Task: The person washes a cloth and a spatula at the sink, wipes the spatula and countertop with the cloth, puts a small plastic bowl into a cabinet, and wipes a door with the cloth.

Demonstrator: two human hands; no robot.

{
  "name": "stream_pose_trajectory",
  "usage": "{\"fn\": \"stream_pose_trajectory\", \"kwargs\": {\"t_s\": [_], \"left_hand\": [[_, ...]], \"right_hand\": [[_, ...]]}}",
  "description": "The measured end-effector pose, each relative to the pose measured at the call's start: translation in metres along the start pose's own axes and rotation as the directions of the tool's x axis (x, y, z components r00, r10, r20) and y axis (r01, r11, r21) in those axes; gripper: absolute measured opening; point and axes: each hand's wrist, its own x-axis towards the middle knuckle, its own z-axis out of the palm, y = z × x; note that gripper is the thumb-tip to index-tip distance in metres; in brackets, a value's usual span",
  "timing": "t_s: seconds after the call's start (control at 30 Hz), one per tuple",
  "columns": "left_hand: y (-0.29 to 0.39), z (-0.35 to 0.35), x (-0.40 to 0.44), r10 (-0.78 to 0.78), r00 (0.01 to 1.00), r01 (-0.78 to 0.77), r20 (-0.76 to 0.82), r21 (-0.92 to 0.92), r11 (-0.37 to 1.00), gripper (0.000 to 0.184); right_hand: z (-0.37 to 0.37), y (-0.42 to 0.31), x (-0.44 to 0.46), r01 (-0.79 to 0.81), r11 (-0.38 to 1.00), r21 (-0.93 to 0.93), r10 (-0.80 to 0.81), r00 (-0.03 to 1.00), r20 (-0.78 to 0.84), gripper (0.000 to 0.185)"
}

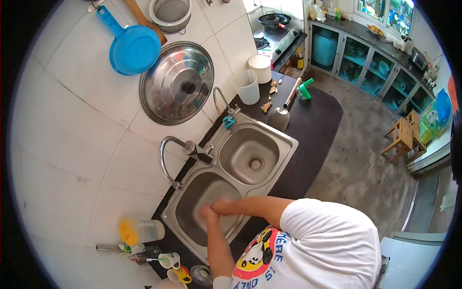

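My left hand [207,211] and my right hand [222,207] meet over the larger sink basin [192,195], touching each other. Both are small and smeared, and their fingers are hidden, so whether they are open or closed does not show. No object can be made out between them. A curved chrome faucet [166,150] rises behind this basin, by the wall. Beside it lies the smaller basin [240,149] with a round drain [255,163]. At that basin's back corner stands a thin tap [219,96], with a teal scrubber [228,122] just below.
A spatula [279,118], ginger [266,107] and a white plastic container [247,86] are on the dark counter [317,125]. Mugs [169,260] stand left of the sink. On the wall hang a steel lid [178,82] and a blue ladle [134,50]. Wooden stools [402,137] stand on the floor.
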Motion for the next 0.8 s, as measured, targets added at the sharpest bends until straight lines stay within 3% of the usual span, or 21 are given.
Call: {"fn": "stream_pose_trajectory", "kwargs": {"t_s": [0.13,0.23,0.3,0.4,0.5,0.6,0.63,0.7,0.8], "left_hand": [[0.005,0.007,-0.043,-0.051,0.999,0.051,0.017,-0.052,0.997,0.029],[0.002,0.004,-0.051,-0.082,0.996,0.081,0.022,0.053,0.995,0.027],[0.002,-0.001,-0.049,-0.023,0.999,0.022,0.026,0.039,0.999,0.025],[0.010,-0.006,-0.050,0.001,0.995,0.003,0.096,-0.046,0.999,0.023],[0.025,-0.028,-0.046,0.078,0.968,-0.049,0.238,-0.126,0.991,0.025],[0.022,-0.043,-0.048,0.262,0.885,-0.237,0.384,-0.111,0.965,0.029],[0.019,-0.045,-0.053,0.324,0.840,-0.316,0.436,-0.093,0.944,0.030],[0.020,-0.039,-0.083,0.394,0.807,-0.375,0.439,-0.134,0.917,0.028],[0.025,-0.025,-0.118,0.426,0.801,-0.402,0.419,-0.151,0.903,0.029]], "right_hand": [[0.005,0.006,-0.009,0.074,0.991,-0.107,-0.075,0.997,-0.003,0.014],[-0.018,0.001,-0.025,0.147,0.973,-0.180,-0.142,0.989,0.041,0.014],[-0.026,-0.006,-0.032,0.171,0.961,-0.219,-0.168,0.985,0.033,0.014],[-0.021,-0.017,-0.027,-0.037,0.981,-0.188,0.026,0.998,-0.063,0.021],[-0.024,-0.017,-0.045,-0.030,0.999,0.034,0.040,0.939,-0.342,0.034],[-0.025,-0.019,-0.055,0.140,0.941,0.307,-0.005,0.915,-0.403,0.044],[-0.020,-0.016,-0.056,0.195,0.827,0.528,0.028,0.923,-0.385,0.043],[-0.010,-0.008,-0.055,0.258,0.447,0.857,0.076,0.943,-0.323,0.042],[-0.035,-0.011,-0.080,-0.040,0.134,0.990,0.243,0.970,0.006,0.047]]}}
